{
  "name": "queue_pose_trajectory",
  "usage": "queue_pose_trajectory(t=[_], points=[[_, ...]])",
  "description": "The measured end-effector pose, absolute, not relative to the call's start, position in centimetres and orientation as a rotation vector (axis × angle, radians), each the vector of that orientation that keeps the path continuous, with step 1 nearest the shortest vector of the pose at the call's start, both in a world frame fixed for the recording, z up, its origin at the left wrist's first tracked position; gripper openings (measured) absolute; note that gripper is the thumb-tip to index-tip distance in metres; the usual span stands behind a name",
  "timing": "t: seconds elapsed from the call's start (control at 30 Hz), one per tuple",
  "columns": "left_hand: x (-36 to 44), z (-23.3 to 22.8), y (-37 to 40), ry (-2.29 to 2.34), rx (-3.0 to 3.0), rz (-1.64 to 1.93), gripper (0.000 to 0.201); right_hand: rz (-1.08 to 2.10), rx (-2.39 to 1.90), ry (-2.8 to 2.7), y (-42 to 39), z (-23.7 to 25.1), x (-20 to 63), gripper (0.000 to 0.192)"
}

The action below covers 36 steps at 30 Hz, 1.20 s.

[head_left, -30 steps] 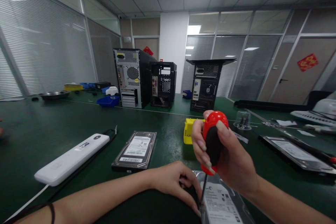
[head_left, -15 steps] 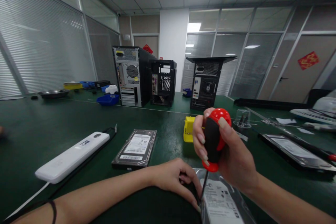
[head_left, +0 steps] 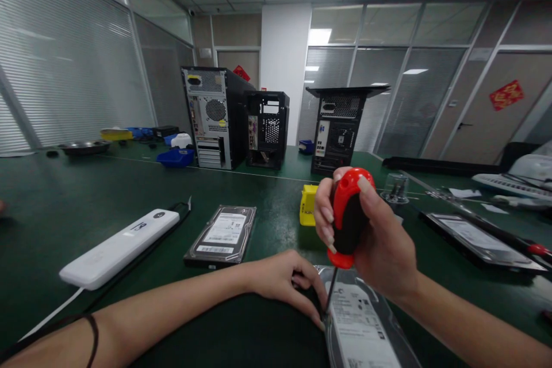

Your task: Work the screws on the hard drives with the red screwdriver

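Observation:
My right hand (head_left: 379,230) is closed around the thick red and black handle of a screwdriver (head_left: 349,215). The shaft slants down to the left edge of a hard drive (head_left: 360,322), which lies label up at the bottom of the view. Thumb and fingers of my left hand (head_left: 297,287) are bent against that same edge, close around the screwdriver tip. Whatever the tip sits in is too small to make out. A second hard drive (head_left: 224,234) lies flat beyond my left forearm.
To the left is a white power strip (head_left: 121,247) with its cable. A yellow bin (head_left: 307,206) stands behind the screwdriver. Another hard drive (head_left: 480,241) lies at right near a clear cup (head_left: 395,188). Computer cases (head_left: 215,118) and a blue tray (head_left: 175,157) stand farther back.
The screwdriver handle has turned in my right hand, showing its red and black parts differently. The whole view has shifted slightly; my left hand stays at the drive's edge.

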<state>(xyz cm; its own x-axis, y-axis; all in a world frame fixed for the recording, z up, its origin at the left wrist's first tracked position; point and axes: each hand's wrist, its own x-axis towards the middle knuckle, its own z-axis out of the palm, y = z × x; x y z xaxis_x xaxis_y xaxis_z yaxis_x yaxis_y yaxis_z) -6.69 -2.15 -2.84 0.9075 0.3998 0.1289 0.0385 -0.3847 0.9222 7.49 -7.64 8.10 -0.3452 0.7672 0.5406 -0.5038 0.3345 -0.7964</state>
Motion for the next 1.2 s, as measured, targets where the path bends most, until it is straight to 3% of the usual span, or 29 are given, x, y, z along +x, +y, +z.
queue_pose_trajectory(t=[0.2, 0.67, 1.07, 1.2], points=[[-6.70, -2.89, -2.18, 0.335, 1.925, 0.389, 0.034, 1.372, -0.297, -1.366, -7.89, 8.18, 7.65, 0.045], [-6.72, -2.91, -2.14, 0.357, 1.931, 0.398, 0.036, 1.236, -0.269, -1.359, -8.28, 8.37, 6.92, 0.022], [-6.67, -2.86, -2.29, 0.345, 1.920, 0.394, 0.036, 1.189, -0.327, -1.343, -8.45, 7.96, 7.28, 0.022], [-6.63, -2.63, -2.31, 0.339, 1.937, 0.380, 0.033, 1.244, -0.318, -1.305, -8.27, 8.14, 7.39, 0.032]])
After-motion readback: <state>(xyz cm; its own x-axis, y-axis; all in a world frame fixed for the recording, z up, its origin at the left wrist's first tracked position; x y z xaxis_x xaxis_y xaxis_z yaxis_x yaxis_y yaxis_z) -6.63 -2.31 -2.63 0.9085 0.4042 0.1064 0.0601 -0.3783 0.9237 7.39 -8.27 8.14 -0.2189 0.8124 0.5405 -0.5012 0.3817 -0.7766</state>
